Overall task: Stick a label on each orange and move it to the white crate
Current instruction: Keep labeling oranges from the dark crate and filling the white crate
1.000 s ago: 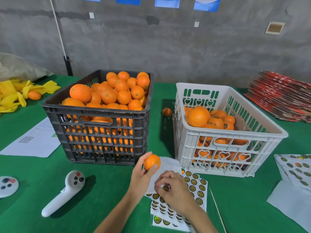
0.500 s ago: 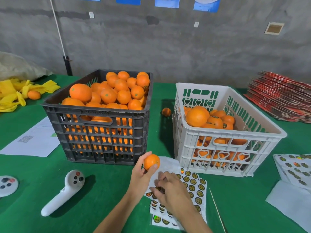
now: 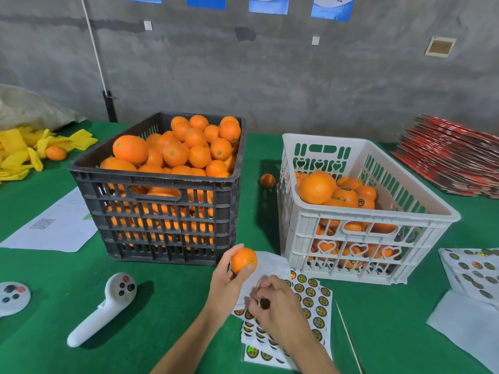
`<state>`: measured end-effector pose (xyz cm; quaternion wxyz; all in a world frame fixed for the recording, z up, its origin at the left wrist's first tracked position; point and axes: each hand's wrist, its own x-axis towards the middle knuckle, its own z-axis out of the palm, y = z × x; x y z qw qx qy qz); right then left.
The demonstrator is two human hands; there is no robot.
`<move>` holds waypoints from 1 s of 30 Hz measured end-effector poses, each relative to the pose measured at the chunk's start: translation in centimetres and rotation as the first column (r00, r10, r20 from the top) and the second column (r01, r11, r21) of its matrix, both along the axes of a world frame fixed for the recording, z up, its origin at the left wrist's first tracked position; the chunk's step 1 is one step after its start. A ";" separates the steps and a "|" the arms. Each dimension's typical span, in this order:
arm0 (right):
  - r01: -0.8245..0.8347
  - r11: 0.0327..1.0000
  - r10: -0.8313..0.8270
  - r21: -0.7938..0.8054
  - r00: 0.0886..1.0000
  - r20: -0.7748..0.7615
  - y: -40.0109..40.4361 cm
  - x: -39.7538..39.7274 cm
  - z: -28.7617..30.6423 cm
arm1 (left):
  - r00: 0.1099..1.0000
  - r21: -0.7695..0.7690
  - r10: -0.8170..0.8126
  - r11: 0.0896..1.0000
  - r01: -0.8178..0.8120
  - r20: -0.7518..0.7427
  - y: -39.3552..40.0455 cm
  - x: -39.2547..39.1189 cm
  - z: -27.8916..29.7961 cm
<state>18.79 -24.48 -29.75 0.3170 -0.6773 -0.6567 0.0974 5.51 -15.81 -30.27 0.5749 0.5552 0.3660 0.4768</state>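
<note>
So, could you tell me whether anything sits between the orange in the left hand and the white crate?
Nothing visible does. The left hand holds the orange just left of the white crate, with only flat sticker sheets below. It must clear the crate's near wall.

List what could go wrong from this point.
1. The label pinched in the right hand may curl or stick to the fingers before reaching the fruit.
2. The orange sits only in the left hand's fingertips; pressing a label on could knock it loose.
</note>
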 end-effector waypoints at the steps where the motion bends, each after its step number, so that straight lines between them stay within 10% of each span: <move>1: -0.003 1.000 0.003 0.002 1.000 -0.006 0.0 0.1 0.1 | 1.000 -0.001 0.001 1.000 -0.001 0.005 0.0 0.0 0.0; 30: 0.031 0.995 0.003 -0.099 0.947 0.321 -0.2 0.1 0.9 | 0.999 -0.020 -0.029 0.999 0.028 -0.022 -0.1 -0.1 0.0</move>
